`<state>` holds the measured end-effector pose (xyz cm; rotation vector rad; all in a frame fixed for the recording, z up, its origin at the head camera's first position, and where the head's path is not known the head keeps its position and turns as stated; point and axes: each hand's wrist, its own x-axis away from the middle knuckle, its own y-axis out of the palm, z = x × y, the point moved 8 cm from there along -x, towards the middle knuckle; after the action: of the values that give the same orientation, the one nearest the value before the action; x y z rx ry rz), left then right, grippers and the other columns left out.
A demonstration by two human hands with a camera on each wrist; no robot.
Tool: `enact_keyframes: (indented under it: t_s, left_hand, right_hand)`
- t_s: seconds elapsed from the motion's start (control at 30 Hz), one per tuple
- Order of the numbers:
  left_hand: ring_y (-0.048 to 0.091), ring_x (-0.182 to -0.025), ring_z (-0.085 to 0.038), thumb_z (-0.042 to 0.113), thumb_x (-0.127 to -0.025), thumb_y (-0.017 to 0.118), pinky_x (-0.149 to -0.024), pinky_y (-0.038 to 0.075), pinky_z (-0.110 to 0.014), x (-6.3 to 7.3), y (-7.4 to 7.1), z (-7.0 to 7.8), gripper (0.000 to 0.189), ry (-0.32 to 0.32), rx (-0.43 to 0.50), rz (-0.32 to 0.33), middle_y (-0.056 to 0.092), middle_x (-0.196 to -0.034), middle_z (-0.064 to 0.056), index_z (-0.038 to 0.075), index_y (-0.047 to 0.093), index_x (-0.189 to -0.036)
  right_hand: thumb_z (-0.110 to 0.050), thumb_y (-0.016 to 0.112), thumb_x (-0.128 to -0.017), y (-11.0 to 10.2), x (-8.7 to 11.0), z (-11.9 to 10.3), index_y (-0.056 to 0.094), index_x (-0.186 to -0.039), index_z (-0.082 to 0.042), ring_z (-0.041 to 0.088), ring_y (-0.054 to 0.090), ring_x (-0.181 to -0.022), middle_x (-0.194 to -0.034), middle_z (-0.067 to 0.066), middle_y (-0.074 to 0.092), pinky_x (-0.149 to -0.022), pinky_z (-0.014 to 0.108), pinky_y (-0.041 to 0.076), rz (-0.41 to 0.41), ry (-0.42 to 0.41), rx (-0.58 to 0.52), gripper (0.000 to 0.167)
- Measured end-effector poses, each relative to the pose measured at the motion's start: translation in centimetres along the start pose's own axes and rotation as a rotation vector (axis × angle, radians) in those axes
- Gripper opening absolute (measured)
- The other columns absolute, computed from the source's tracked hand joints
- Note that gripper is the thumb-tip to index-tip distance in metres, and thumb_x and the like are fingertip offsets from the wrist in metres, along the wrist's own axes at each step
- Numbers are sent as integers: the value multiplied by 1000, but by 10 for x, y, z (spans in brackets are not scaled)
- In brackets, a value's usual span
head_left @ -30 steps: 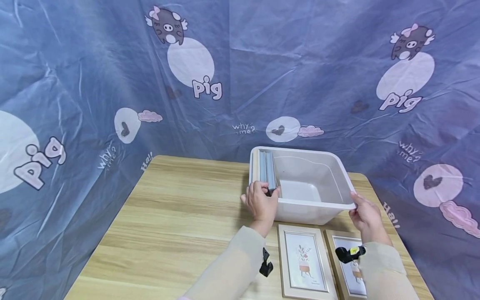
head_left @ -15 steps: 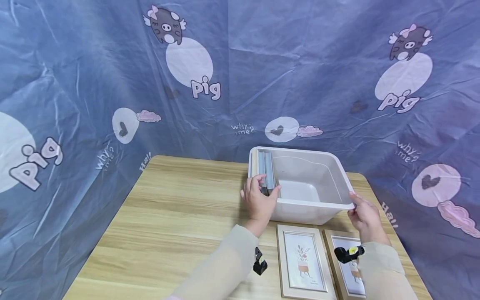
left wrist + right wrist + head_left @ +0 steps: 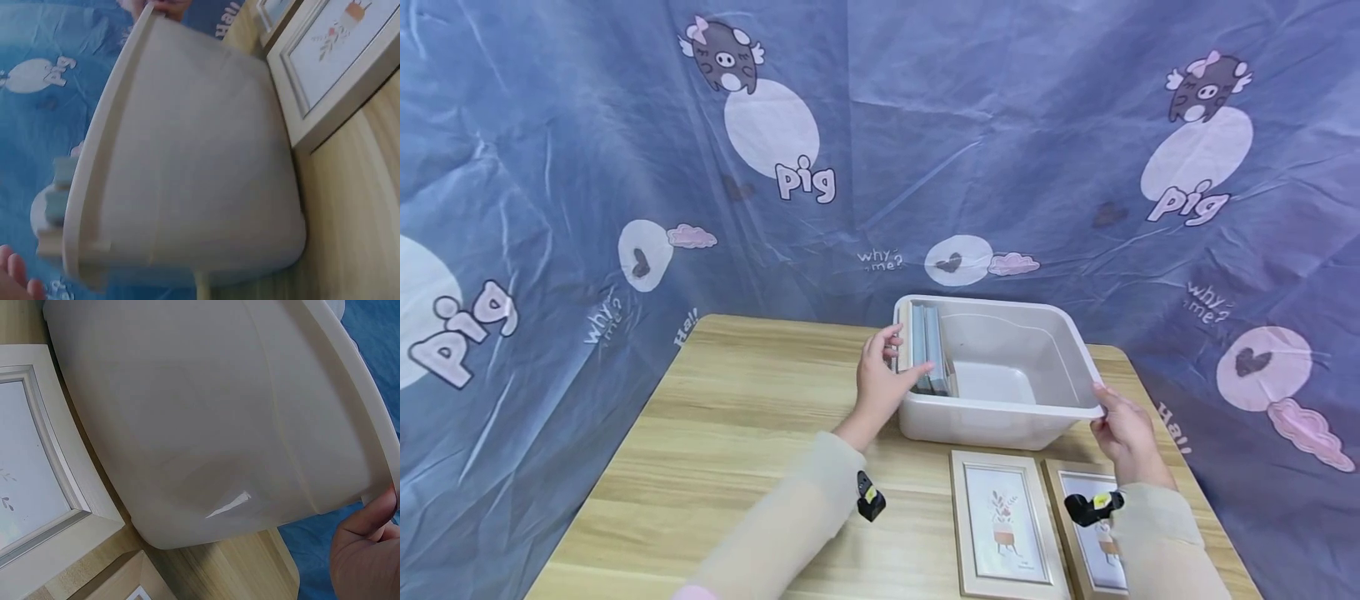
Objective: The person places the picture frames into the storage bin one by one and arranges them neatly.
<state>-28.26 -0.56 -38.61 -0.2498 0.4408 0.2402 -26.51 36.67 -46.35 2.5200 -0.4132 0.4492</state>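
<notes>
A pale grey plastic tub [image 3: 1000, 429] stands at the table's back right. Along its left wall, flat blue-edged pieces [image 3: 934, 350] and a cream-edged piece [image 3: 905, 337] stand on edge side by side, their tops above the rim in the left wrist view. My left hand [image 3: 880, 379] is at the tub's front left corner, fingers spread by the left rim, thumb reaching over the pieces, nothing gripped. With thumb and fingers my right hand [image 3: 1126, 429] grips the tub's front right corner; the right wrist view shows the thumb [image 3: 375, 515] on the rim.
Two light wooden picture frames, one nearer the middle [image 3: 966, 542] and one to its right [image 3: 1060, 508], lie face up in front of the tub, the right one partly under my right forearm. Blue printed cloth [image 3: 910, 167] hangs behind the table [image 3: 737, 400].
My left hand has lifted off the front ends of the blue-edged pieces and moved left to the tub's left rim, fingers opening. The right hand keeps its hold on the tub.
</notes>
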Motion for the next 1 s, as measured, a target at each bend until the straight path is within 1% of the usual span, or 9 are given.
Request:
enact_keyframes:
  t_s: [0.1, 0.27, 0.37, 0.47, 0.6, 0.73, 0.77, 0.8, 1.0]
  left_hand:
    - [53, -95, -28, 11, -65, 87, -83, 51, -40, -5, -3, -8, 74, -46, 41, -104, 55, -110, -14, 0, 51, -130]
    - [51, -104, -30, 11, -68, 86, -84, 52, -36, -8, -7, -22, 81, -131, 23, -272, 50, -122, -18, 1, 45, -137]
    - [49, -109, -31, 10, -69, 85, -88, 51, -40, -6, -8, -32, 83, -190, -5, -350, 47, -127, -18, 2, 42, -140]
    - [48, -114, -36, 7, -70, 84, -94, 47, -43, -4, -8, -41, 84, -266, 2, -403, 45, -131, -20, 2, 40, -141]
    - [48, -118, -39, 0, -71, 80, -96, 47, -42, 0, -5, -50, 85, -383, 79, -449, 43, -136, -24, 0, 37, -143]
    - [52, -115, -39, -9, -73, 75, -87, 53, -35, 4, 0, -57, 84, -493, 208, -473, 41, -134, -26, -4, 31, -145]
    - [53, -113, -38, -11, -74, 73, -84, 54, -34, 5, 1, -56, 83, -518, 238, -477, 41, -133, -27, -5, 30, -145]
    - [55, -111, -38, -12, -75, 71, -83, 55, -33, 5, 2, -58, 82, -536, 271, -478, 40, -132, -28, -6, 29, -145]
    - [60, -98, -28, -15, -78, 66, -82, 55, -34, 6, 9, -68, 75, -600, 325, -465, 43, -127, -26, -5, 32, -144]
  right_hand:
    - [-11, 56, -95, 0, 0, 0, 69, -71, -13, 5, 49, -54, -70, -4, 58, -42, 15, 39, 0, 1, 6, 27]
    - [-12, 55, -95, 0, 1, 0, 69, -71, -14, 5, 49, -54, -70, -4, 58, -42, 15, 39, 5, -9, 10, 28]
    - [-12, 55, -95, 1, 1, -1, 70, -72, -14, 6, 50, -54, -71, -3, 59, -42, 15, 39, 6, -9, 12, 28]
    - [-12, 55, -95, 1, 2, -1, 71, -72, -15, 6, 50, -54, -72, -4, 59, -42, 15, 40, 5, -7, 18, 28]
    - [-12, 55, -96, 1, 2, 0, 70, -72, -16, 5, 50, -55, -73, -5, 58, -43, 14, 40, -2, -10, 29, 28]
    - [-13, 55, -96, 1, 2, 0, 70, -72, -16, 5, 50, -55, -72, -5, 59, -43, 14, 40, 2, -15, 37, 29]
    - [-13, 55, -96, 1, 2, -1, 70, -72, -16, 5, 50, -55, -72, -5, 59, -43, 14, 40, 3, -15, 38, 28]
    - [-13, 55, -95, 1, 2, -1, 70, -72, -16, 5, 50, -55, -72, -5, 59, -43, 14, 40, 3, -15, 40, 28]
    - [-12, 56, -95, 0, 1, -1, 71, -72, -16, 5, 50, -54, -71, -4, 59, -42, 14, 40, 16, -19, 37, 28]
